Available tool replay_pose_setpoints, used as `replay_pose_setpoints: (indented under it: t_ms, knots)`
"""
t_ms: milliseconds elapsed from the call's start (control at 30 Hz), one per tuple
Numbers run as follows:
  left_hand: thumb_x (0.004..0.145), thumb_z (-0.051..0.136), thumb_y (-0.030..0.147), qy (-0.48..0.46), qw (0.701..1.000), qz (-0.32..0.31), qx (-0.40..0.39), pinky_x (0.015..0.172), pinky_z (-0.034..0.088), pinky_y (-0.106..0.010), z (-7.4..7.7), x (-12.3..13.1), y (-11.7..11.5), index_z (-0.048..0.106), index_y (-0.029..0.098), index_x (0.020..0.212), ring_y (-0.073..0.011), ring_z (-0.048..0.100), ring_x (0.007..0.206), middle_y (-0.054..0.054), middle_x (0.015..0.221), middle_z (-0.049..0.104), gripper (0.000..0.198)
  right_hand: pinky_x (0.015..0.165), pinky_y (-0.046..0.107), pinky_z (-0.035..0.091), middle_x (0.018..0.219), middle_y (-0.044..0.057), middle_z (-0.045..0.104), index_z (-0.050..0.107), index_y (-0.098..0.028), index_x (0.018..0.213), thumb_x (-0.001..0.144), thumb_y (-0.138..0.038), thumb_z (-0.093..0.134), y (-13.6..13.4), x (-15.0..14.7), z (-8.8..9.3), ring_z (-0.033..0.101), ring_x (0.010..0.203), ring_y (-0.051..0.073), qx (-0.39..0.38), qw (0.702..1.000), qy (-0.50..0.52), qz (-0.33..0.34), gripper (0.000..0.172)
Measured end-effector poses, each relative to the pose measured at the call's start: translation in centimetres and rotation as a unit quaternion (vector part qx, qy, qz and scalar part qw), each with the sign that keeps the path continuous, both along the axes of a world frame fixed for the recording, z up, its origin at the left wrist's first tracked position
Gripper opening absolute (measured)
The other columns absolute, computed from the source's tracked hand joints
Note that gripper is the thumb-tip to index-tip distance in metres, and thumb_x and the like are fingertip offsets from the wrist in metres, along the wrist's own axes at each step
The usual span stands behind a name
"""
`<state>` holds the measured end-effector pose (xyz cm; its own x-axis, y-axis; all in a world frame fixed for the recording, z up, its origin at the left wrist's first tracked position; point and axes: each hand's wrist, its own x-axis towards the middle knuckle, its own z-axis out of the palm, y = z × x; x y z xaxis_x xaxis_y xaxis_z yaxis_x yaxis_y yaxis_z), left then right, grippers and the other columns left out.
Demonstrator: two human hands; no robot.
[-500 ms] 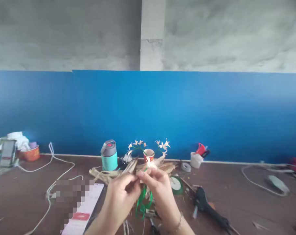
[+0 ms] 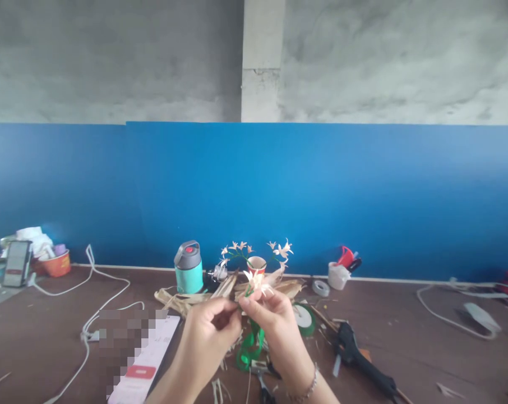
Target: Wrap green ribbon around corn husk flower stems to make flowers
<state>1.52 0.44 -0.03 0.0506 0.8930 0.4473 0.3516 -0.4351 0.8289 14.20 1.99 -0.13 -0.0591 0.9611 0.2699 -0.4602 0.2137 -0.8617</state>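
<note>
1. The white flower (image 2: 254,279) is held above the table (image 2: 388,314), in front of the paper cup (image 2: 256,262).
2. The right hand (image 2: 281,322) is closed in a pinch; the flower is gripped just below its petals by thumb and fingers.
3. The left hand (image 2: 212,325) is curled nearly closed, its fingertips placed beside the right thumb; whether anything is gripped there cannot be told.
4. Green ribbon (image 2: 246,358) is seen in loops below and between the hands.
5. Scissors (image 2: 264,388) are partly seen nearer the wearer.
6. Dry husks (image 2: 176,301) are spread behind the hands; a ribbon roll (image 2: 303,317) is laid just right of the right hand.
7. A flask (image 2: 189,277) is stood left of the cup.
8. A glue gun (image 2: 357,356) is laid farther right.
</note>
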Motion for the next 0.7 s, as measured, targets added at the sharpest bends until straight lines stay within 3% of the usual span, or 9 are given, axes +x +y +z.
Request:
replay_pose_setpoints:
  t_ms: [133, 200, 333, 467, 600, 700]
  knots:
    - [0.079, 0.054, 0.018, 0.091, 0.966, 0.111, 0.216, 0.057, 0.045, -0.024, -1.1, 0.3, 0.1, 0.067, 0.017, 0.069, -0.0146, 0.058, 0.055, -0.003, 0.061, 0.064, 0.017, 0.058, 0.022, 0.039, 0.063, -0.002, 0.054, 0.058, -0.015, 0.058, 0.064, -0.03, 0.078, 0.1, -0.3, -0.6, 0.046, 0.059, 0.01, 0.008, 0.999, -0.026, -0.047, 0.026]
    - [0.081, 0.053, 0.019, 0.095, 0.957, 0.123, 0.244, 0.058, 0.046, -0.024, -1.2, 0.3, 0.2, 0.067, 0.017, 0.07, -0.0153, 0.06, 0.056, -0.003, 0.062, 0.066, 0.018, 0.058, 0.022, 0.04, 0.062, -0.003, 0.053, 0.056, -0.015, 0.057, 0.066, -0.032, 0.076, 0.2, -0.4, -0.6, 0.045, 0.058, 0.01, 0.009, 0.997, -0.042, -0.06, 0.028]
    - [0.08, 0.053, 0.024, 0.043, 0.989, 0.078, 0.116, 0.047, 0.042, -0.02, -0.4, 0.0, 0.1, 0.067, 0.017, 0.067, -0.0128, 0.053, 0.047, 0.0, 0.052, 0.06, 0.021, 0.06, 0.024, 0.043, 0.068, 0.0, 0.058, 0.061, -0.015, 0.071, 0.07, -0.03, 0.07, -0.1, 0.0, 0.2, 0.051, 0.063, 0.013, 0.053, 0.987, -0.141, -0.061, 0.017]
    - [0.077, 0.054, 0.029, -0.035, 0.997, 0.06, 0.022, 0.041, 0.033, -0.019, 0.4, -0.2, 0.1, 0.066, 0.014, 0.061, -0.0106, 0.043, 0.043, 0.002, 0.047, 0.051, 0.024, 0.067, 0.026, 0.045, 0.074, 0.002, 0.066, 0.063, -0.016, 0.077, 0.073, -0.017, 0.06, -0.7, 0.5, 0.9, 0.059, 0.071, 0.017, 0.126, 0.94, -0.286, -0.134, 0.005]
    - [0.075, 0.056, 0.032, -0.089, 0.995, 0.022, -0.044, 0.041, 0.028, -0.018, 0.4, -0.2, 0.4, 0.064, 0.013, 0.059, -0.0087, 0.037, 0.044, 0.003, 0.048, 0.047, 0.026, 0.062, 0.026, 0.043, 0.069, 0.002, 0.066, 0.062, -0.017, 0.072, 0.074, -0.014, 0.054, -1.0, 0.5, 0.7, 0.06, 0.066, 0.016, 0.158, 0.897, -0.364, -0.195, 0.009]
    - [0.075, 0.058, 0.033, -0.115, 0.991, 0.01, -0.068, 0.041, 0.026, -0.018, 0.1, -0.3, 0.6, 0.065, 0.013, 0.06, -0.0074, 0.033, 0.043, 0.004, 0.047, 0.045, 0.026, 0.064, 0.026, 0.043, 0.074, 0.002, 0.067, 0.063, -0.017, 0.078, 0.074, -0.012, 0.051, -1.0, 0.5, 0.5, 0.06, 0.07, 0.017, 0.186, 0.883, -0.379, -0.206, 0.014]
